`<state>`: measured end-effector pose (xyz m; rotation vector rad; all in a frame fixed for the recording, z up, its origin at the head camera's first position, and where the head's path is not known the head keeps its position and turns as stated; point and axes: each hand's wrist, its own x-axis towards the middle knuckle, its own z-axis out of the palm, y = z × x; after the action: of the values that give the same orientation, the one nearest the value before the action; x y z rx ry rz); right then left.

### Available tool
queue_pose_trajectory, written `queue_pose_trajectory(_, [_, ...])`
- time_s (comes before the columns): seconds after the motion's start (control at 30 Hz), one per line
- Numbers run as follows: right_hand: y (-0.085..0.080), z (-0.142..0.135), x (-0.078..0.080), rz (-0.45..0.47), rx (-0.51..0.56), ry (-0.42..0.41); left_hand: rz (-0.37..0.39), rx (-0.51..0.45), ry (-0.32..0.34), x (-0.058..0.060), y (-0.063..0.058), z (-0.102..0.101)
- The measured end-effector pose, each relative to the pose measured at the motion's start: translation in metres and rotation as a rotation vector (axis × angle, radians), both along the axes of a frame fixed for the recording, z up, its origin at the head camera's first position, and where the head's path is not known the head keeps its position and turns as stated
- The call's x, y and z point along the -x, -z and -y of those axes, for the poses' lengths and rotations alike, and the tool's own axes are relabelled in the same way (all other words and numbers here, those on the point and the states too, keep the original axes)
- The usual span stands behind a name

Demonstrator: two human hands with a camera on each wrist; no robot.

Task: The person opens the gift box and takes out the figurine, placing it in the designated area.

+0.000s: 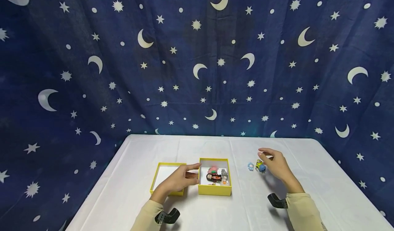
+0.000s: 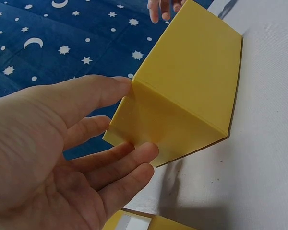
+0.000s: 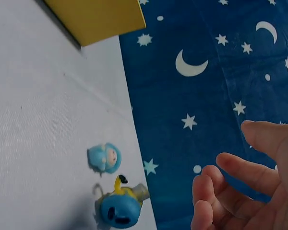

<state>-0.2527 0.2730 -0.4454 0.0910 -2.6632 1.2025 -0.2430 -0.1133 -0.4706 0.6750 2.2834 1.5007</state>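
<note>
Some marking on right sleeve (image 1: 303, 208), too small to read. Left hand (image 1: 180, 179) half-spread, fingertips touching left wall of yellow box (image 1: 214, 190). Right hand (image 1: 278, 165) hovers by blue figurine (image 1: 262, 168), thumb and fingers apart; figurine sits right of box.

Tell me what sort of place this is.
Probably a staged tabletop recording spot: a dark blue backdrop printed with moons and stars hangs behind a white-covered table, where a yellow box holds small toy figures.
</note>
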Motion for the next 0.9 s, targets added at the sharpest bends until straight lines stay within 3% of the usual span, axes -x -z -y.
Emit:
queue_pose_trajectory(0.2, [-0.003, 0.009, -0.001, -0.017, -0.028, -0.024, -0.003, -0.003, 0.002, 0.001, 0.0, 0.0])
queue_pose_trajectory(0.5, [-0.003, 0.025, -0.003, -0.051, -0.027, -0.123, 0.003, -0.004, -0.002, 0.0, 0.001, 0.0])
queue_pose_trajectory(0.9, [0.003, 0.051, -0.007, -0.036, -0.054, -0.225, 0.011, -0.003, 0.0, -0.001, -0.002, 0.0])
